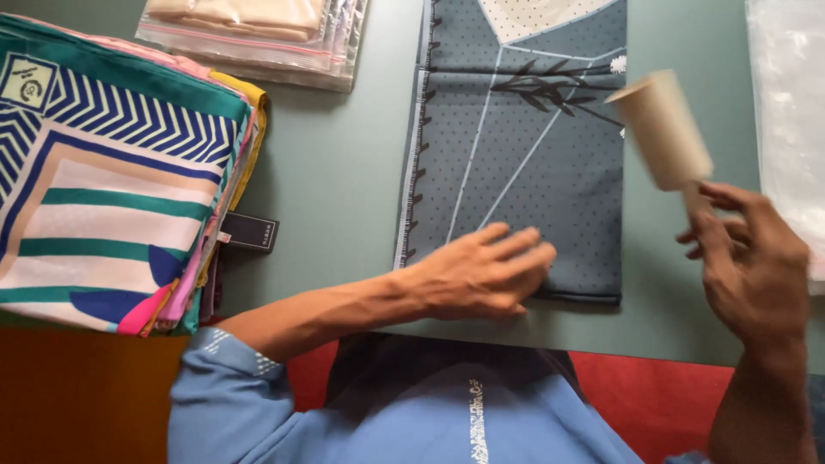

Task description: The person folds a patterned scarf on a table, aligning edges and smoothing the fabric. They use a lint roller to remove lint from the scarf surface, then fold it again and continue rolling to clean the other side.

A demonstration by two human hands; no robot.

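A folded grey-blue scarf (524,172) with small dots, pale lines and a dark branch print lies on the grey-green table (335,172). My left hand (485,273) rests flat on the scarf's near edge, fingers together and pointing right. My right hand (748,258) is raised at the right of the scarf and holds the handle of a tan lint roller (662,129), which is blurred and hovers over the scarf's right edge.
A stack of folded patterned scarves (112,172) with a dark tag (249,230) sits at the left. Clear bags holding beige fabric (258,34) lie at the top. Clear plastic (786,112) covers the far right. A red surface shows below the table edge.
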